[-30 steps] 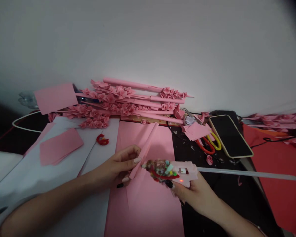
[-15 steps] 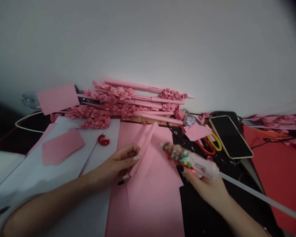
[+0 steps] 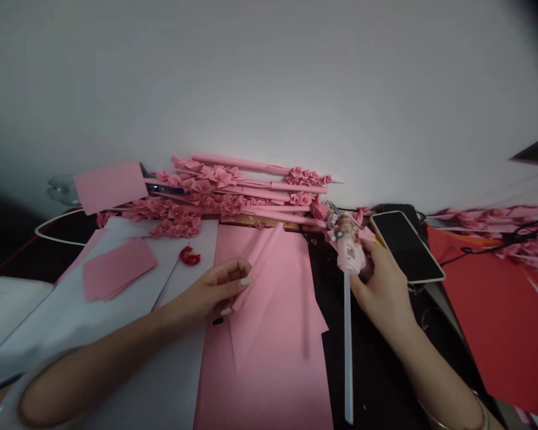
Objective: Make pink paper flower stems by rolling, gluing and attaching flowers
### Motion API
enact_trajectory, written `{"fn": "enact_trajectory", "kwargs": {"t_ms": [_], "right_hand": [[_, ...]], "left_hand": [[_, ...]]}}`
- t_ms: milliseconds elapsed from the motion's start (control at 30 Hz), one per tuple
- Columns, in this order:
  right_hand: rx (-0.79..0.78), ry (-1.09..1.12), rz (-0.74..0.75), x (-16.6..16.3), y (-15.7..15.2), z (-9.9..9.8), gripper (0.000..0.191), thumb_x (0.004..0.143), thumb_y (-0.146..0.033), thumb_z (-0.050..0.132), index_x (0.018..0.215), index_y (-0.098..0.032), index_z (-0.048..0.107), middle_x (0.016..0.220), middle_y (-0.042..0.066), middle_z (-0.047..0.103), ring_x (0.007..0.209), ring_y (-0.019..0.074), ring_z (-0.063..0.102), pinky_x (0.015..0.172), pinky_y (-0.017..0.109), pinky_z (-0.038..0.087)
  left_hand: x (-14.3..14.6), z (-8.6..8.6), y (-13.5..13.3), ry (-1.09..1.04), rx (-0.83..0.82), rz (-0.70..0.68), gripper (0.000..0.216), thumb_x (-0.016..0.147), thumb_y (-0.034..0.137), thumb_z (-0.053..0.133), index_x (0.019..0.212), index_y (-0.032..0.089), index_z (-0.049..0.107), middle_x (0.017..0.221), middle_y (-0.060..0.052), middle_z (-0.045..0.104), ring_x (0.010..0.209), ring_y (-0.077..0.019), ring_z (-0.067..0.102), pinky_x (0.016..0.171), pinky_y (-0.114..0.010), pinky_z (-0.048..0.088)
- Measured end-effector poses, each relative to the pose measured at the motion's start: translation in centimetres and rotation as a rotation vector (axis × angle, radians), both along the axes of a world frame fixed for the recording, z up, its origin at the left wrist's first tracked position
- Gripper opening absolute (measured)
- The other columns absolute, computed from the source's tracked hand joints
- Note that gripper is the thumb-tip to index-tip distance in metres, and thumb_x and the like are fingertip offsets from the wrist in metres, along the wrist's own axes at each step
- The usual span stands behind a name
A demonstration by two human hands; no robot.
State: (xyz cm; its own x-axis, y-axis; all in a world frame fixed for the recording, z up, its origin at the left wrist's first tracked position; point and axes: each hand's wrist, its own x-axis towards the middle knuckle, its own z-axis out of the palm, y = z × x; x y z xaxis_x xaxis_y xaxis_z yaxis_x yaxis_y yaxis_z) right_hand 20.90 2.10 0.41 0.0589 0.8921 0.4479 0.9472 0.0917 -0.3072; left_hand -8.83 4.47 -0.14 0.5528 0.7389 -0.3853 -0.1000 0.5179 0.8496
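Observation:
Between the fingers of my left hand (image 3: pixel 226 291) is the lower end of a pink paper roll (image 3: pixel 260 263), slanting up and away with a loose flap at its side. Beneath it lie flat pink paper sheets (image 3: pixel 287 382). My right hand (image 3: pixel 381 280) grips a pink hot glue gun (image 3: pixel 351 254) covered in small decorations. A long translucent glue stick (image 3: pixel 348 346) sticks out of its back end toward me. The gun's nozzle points away, near a small metal tool (image 3: pixel 334 208) and pink scraps at the back; the trigger is hidden by my hand.
Pink paper flower stems (image 3: pixel 219 179) are piled along the wall. Left lie white sheets (image 3: pixel 170 358), cut pink pieces (image 3: pixel 119 269) and a small red object (image 3: pixel 189 256). A phone (image 3: pixel 406 245) and red paper (image 3: pixel 502 316) lie right. A plastic bottle (image 3: pixel 63 190) stands back left.
My right hand has carried the glue gun away from the paper roll, toward the back right, turning it so the glue stick points at me. My left hand keeps its hold.

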Motion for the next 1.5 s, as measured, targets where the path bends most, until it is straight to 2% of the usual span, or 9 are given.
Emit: {"fn": "enact_trajectory", "kwargs": {"t_ms": [233, 433, 500, 567, 633, 733, 800, 1067, 1500], "right_hand": [[0.016, -0.079, -0.174, 2.4, 0.9, -0.2, 0.049, 0.079, -0.034, 0.056, 0.123, -0.012, 0.053, 0.107, 0.017, 0.062, 0.096, 0.0312, 0.058, 0.077, 0.042, 0.048], [-0.143, -0.187, -0.277, 2.8, 1.0, 0.0, 0.056, 0.079, -0.034, 0.055, 0.129, -0.009, 0.051, 0.113, 0.021, 0.057, 0.098, 0.0371, 0.056, 0.072, 0.049, 0.048], [-0.073, -0.201, -0.271, 2.5, 0.8, 0.5, 0.053, 0.078, -0.035, 0.056, 0.126, -0.012, 0.054, 0.118, 0.021, 0.054, 0.104, 0.0389, 0.053, 0.077, 0.053, 0.046], [0.089, -0.148, -0.146, 1.7, 0.2, 1.1, 0.042, 0.081, -0.033, 0.055, 0.120, -0.016, 0.059, 0.120, 0.017, 0.054, 0.109, 0.0354, 0.050, 0.087, 0.054, 0.042], [0.187, -0.066, 0.094, 0.1, -0.5, 1.5, 0.031, 0.085, -0.027, 0.053, 0.114, -0.021, 0.062, 0.116, 0.013, 0.058, 0.109, 0.0291, 0.051, 0.094, 0.049, 0.039], [0.035, -0.016, 0.499, -3.1, -1.5, 1.7, 0.024, 0.089, -0.019, 0.050, 0.108, -0.022, 0.064, 0.103, 0.008, 0.065, 0.102, 0.0245, 0.053, 0.091, 0.043, 0.041], [-0.029, -0.011, 0.612, -5.0, -1.7, 1.6, 0.022, 0.091, -0.019, 0.050, 0.107, -0.022, 0.066, 0.103, 0.007, 0.067, 0.102, 0.0241, 0.051, 0.089, 0.042, 0.040], [-0.287, -0.088, 0.714, -7.7, 1.7, 1.3, 0.013, 0.088, -0.026, 0.060, 0.095, -0.023, 0.071, 0.093, 0.005, 0.069, 0.094, 0.0211, 0.053, 0.079, 0.036, 0.034], [-0.345, 0.035, 0.726, -8.5, 4.9, 0.4, 0.018, 0.078, -0.004, 0.062, 0.077, -0.019, 0.071, 0.081, 0.003, 0.065, 0.079, 0.0166, 0.056, 0.073, 0.029, 0.039]], "left_hand": [[-1.0, -0.1, 0.7, 0.015, 0.002, -0.135, 0.032, 0.075, 0.039, 0.071, 0.082, 0.021, 0.046, 0.051, 0.012, 0.029, 0.037, -0.0025, 0.018, 0.034, -0.015, 0.016], [-2.0, 0.4, 1.0, 0.038, 0.030, -0.291, 0.020, 0.083, 0.033, 0.062, 0.083, 0.019, 0.049, 0.054, 0.008, 0.041, 0.038, -0.0024, 0.019, 0.037, -0.018, 0.011], [-2.3, 0.8, 1.1, 0.054, 0.062, -0.334, 0.016, 0.083, 0.031, 0.061, 0.082, 0.019, 0.051, 0.055, 0.007, 0.042, 0.040, -0.0029, 0.022, 0.039, -0.018, 0.014], [-2.6, 1.1, 1.3, 0.088, 0.112, -0.396, 0.015, 0.082, 0.030, 0.062, 0.080, 0.018, 0.052, 0.055, 0.006, 0.043, 0.042, -0.0042, 0.028, 0.040, -0.017, 0.019], [-3.0, 1.3, 1.5, 0.134, 0.173, -0.469, 0.016, 0.082, 0.031, 0.061, 0.078, 0.018, 0.053, 0.056, 0.005, 0.043, 0.044, -0.0059, 0.034, 0.041, -0.017, 0.024], [-3.4, 1.5, 1.8, 0.211, 0.269, -0.531, 0.016, 0.081, 0.031, 0.061, 0.076, 0.017, 0.055, 0.060, 0.004, 0.045, 0.047, -0.0084, 0.038, 0.043, -0.018, 0.029], [-3.5, 1.7, 1.9, 0.264, 0.348, -0.538, 0.014, 0.079, 0.029, 0.062, 0.076, 0.016, 0.058, 0.061, 0.003, 0.048, 0.050, -0.0097, 0.039, 0.045, -0.018, 0.030], [-3.6, 2.2, 2.5, 0.460, 0.742, -0.480, 0.011, 0.075, 0.010, 0.056, 0.070, 0.015, 0.063, 0.066, 0.002, 0.056, 0.060, -0.0126, 0.047, 0.054, -0.018, 0.032], [-4.2, 1.3, 3.4, 0.637, 0.871, -0.336, 0.014, 0.077, 0.010, 0.050, 0.073, 0.018, 0.062, 0.075, 0.001, 0.060, 0.070, -0.0149, 0.050, 0.060, -0.022, 0.030]]}}
